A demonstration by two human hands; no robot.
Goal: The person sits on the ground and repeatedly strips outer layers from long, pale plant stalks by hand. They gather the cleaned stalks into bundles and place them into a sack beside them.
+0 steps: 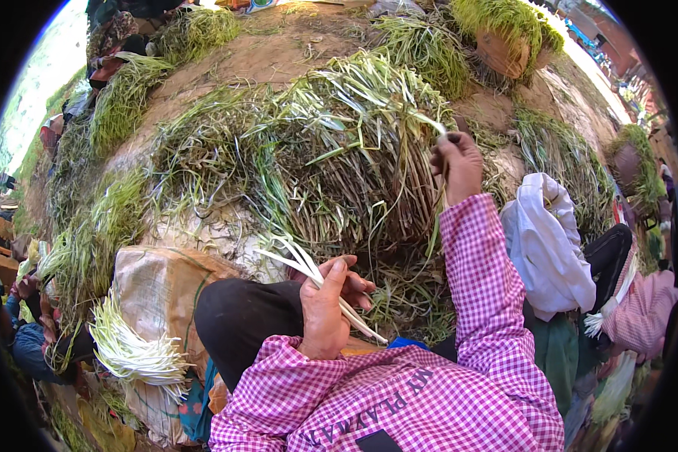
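My left hand (328, 308), low in front of my body, holds several clean white stalks (303, 264) between thumb and palm. They slant from upper left to lower right. My right hand (458, 164) is raised at the right side of a large heap of long-leaved green plants (350, 169). Its fingers pinch the pale end of one leafy stalk (429, 120), whose leaves trail left over the heap. The heap's brownish lower stems face me, and loose leaf scraps (406, 305) lie below them. Both forearms wear pink checked sleeves.
Left of my bent knee (248, 316), a bundle of white stalks (138, 344) lies on a woven sack (158, 282). A white cloth (550, 243) is draped at the right. Other people sit at both edges, one in a pink sleeve (641, 311). More plant heaps (423, 51) surround me.
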